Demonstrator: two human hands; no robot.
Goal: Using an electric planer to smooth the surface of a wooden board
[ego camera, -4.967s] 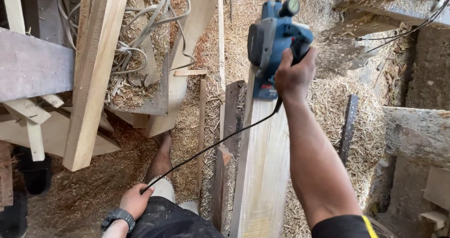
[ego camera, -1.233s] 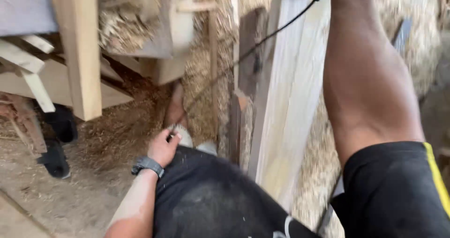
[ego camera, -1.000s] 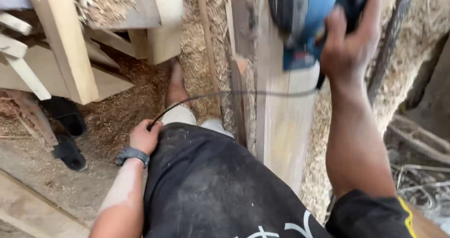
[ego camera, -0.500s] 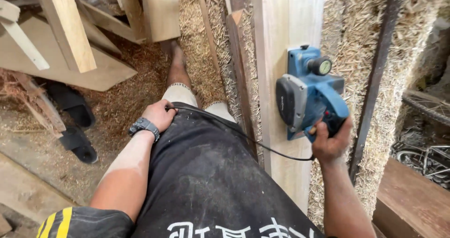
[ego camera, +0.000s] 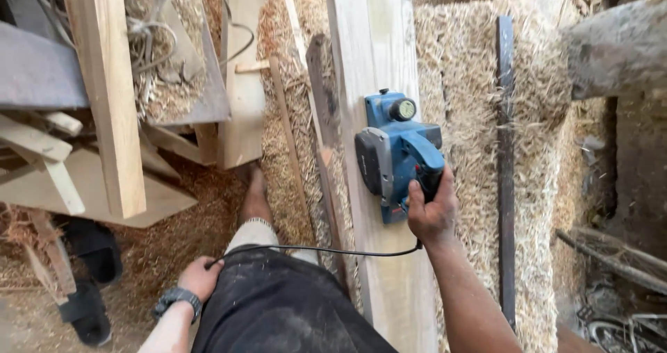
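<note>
My planer [ego camera: 397, 155] is blue w/ a grey side plate & black cord [ego camera: 313, 250]. Plank [ego camera: 379, 82] under it pale cream. Shavings [ego camera: 458, 82] straw-yellow. My shorts [ego camera: 278, 304] black, dust-speckled; sandals [ego camera: 90, 283] black.

the right hand [ego camera: 432, 210] grips the rear handle of a blue electric planer [ego camera: 397, 151], which sits flat on a long pale plank [ego camera: 379, 61]. a black cord [ego camera: 326, 250] runs from the planer across the lap to the left hand [ego camera: 200, 278], which wears a wristwatch [ego camera: 175, 297] and holds the cord by the thigh. wood shavings [ego camera: 465, 82] cover the ground on both sides of the plank, a dark slat [ego camera: 505, 151] lies to its right, and black sandals [ego camera: 90, 283] sit at lower left
</note>
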